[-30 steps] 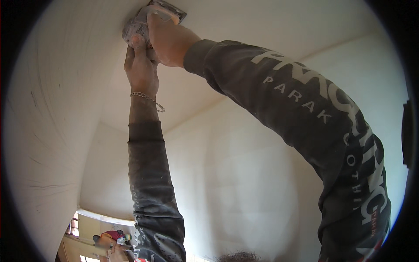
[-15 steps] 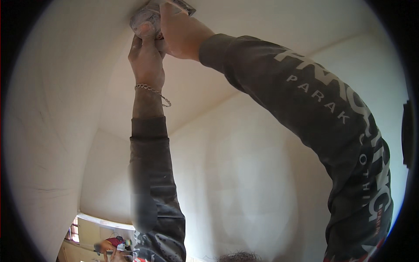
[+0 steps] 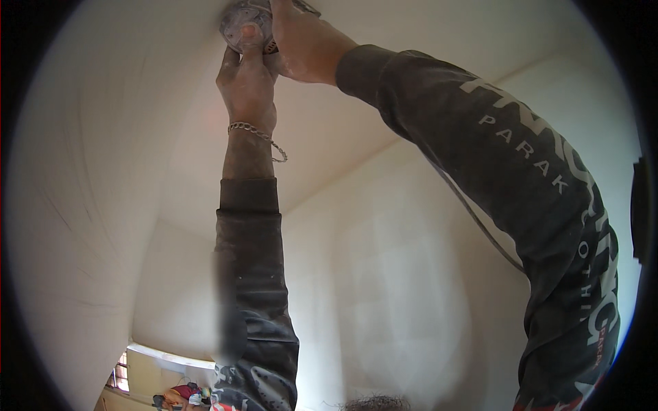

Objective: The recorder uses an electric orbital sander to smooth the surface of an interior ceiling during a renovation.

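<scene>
A dust-covered power sander (image 3: 235,27) is held overhead against the pale ceiling (image 3: 411,27), close to where it meets the left wall. My left hand (image 3: 248,89) grips its rounded end from below, the thumb pressed on the housing and a chain bracelet hanging at the wrist. My right hand (image 3: 305,44) wraps around the body from the right side and hides much of it. A flat dark edge of the tool shows past the right hand. Both arms are raised in dark printed sleeves.
A grey cord (image 3: 483,226) hangs behind my right sleeve. The smooth left wall (image 3: 75,205) runs up close beside my left arm. At the lower left, below a white ledge (image 3: 171,356), another person (image 3: 179,395) is visible near a barred window (image 3: 121,375).
Both hands and the sander have shifted slightly to the right in view, and slightly upward. The cord now shows behind my right sleeve. My hold on the sander is the same.
</scene>
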`<state>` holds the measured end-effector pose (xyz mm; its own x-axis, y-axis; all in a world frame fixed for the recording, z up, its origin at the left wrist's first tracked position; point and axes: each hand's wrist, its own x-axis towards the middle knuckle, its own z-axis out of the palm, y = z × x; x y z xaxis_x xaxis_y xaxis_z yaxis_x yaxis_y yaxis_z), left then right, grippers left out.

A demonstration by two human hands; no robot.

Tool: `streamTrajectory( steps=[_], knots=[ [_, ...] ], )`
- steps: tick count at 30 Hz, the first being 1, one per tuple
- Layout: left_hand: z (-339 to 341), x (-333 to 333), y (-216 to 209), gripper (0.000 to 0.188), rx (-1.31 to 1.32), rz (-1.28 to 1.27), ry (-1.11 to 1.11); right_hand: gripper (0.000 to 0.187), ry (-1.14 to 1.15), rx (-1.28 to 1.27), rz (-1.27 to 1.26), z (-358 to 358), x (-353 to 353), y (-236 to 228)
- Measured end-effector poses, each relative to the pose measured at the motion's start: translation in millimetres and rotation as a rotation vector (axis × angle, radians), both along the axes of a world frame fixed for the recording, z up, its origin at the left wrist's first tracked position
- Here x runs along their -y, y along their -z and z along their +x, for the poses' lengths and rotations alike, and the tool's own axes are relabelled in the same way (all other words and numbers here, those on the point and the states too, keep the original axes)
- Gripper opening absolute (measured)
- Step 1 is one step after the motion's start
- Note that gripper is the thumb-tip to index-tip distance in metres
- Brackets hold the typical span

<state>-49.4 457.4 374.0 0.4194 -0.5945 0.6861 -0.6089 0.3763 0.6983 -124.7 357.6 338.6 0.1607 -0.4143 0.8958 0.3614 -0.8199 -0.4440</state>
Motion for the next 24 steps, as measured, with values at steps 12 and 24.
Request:
streamTrajectory(
  steps=[12, 24],
  knots=[
    [8.3, -9.1, -5.2, 0.055, 0.042, 0.009, -0.062, 0.074, -0.059, -0.112, 0.039, 10.8, -10.6, -6.1],
    [4.3, 19.3, -3.7, 0.088, 0.006, 0.035, -0.070, 0.101, 0.060, -0.045, -0.030, 6.9, 21.1, 1.7]
  ],
)
